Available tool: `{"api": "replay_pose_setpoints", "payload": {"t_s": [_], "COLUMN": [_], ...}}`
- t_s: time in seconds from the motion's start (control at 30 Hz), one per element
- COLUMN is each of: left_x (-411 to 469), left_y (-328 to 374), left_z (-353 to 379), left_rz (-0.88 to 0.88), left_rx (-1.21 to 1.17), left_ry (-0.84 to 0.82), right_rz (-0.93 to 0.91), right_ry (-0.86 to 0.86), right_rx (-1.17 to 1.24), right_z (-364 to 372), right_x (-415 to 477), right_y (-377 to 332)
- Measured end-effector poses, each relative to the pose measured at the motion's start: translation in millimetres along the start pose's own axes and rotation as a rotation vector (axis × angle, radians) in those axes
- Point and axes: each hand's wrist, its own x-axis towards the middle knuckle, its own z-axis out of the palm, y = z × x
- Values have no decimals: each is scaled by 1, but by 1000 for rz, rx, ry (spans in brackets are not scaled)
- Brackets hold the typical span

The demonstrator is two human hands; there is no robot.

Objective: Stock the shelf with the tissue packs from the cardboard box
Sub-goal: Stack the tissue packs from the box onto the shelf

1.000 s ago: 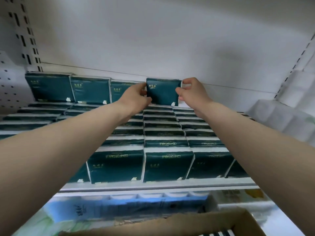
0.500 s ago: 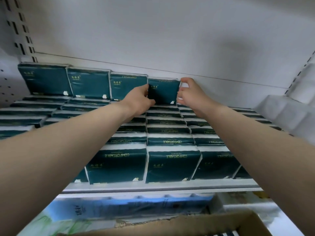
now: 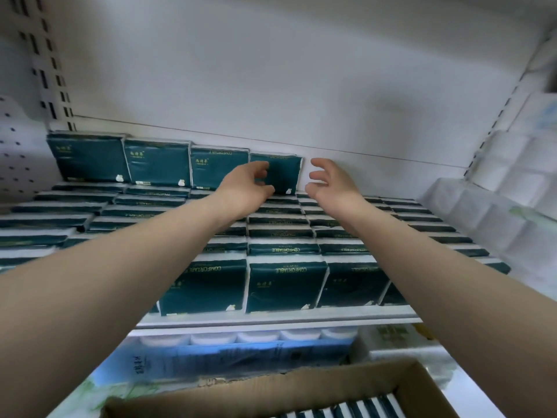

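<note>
1. The shelf (image 3: 271, 322) is seen packed from its front edge back. Bare space shows only along the back edge, from about its middle to the right back corner, and it is judged that this stretch should be filled next.
2. The cardboard box (image 3: 211, 396) is seen below the shelf's front edge. More tissue packs (image 3: 355, 410) show in its right part, so stock is judged to be at hand.
3. The lower packs (image 3: 284, 285) are ranged in rows from front edge to back edge. The upright packs are borne on them, so new ones are best lowered, not dragged.
4. The back row (image 3: 90, 158) is made of four upright packs, begun at the left back corner.
5. The end pack (image 3: 286, 173) is stood at the right end of that row, against the back wall. It should be checked for lean and squared flush with its neighbour.
6. The left hand (image 3: 245, 188) is seen loosely curled in front of this pack, with nothing gripped. Whether the fingers touch it cannot be told.
7. The right hand (image 3: 328, 182) is spread and empty, just right of the pack and apart from it.
</note>
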Motion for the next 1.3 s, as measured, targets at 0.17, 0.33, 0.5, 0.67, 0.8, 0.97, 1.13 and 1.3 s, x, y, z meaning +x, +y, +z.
{"api": "replay_pose_setpoints", "payload": {"t_s": [0.17,0.33,0.5,0.67,0.8,0.97,1.13,1.3], "left_x": [-47,-101,-166,-228,-269,-309,-335,-349], "left_y": [30,47,49,30,0,-27,-44,-44], "left_z": [14,37,71,115,154,196,232,252], "left_rz": [116,162,182,142,44,-85,-152,-217], "left_rx": [-33,-151,-222,-242,-242,-211,-162,-144], "left_ry": [-21,-111,-235,-377,-539,-656,-835,-950], "right_rz": [-74,-115,-98,-11,144,329,459,501], "right_ry": [32,32,43,-48,-212,-405,-642,-705], "right_rx": [22,2,-2,-34,-67,-236,-400,-555], "right_z": [-22,-51,-70,-70,-67,-79,-95,-94], "right_x": [-60,-136,-220,-296,-338,-364,-371,-373], "right_y": [1,14,43,95,137,172,183,195]}}
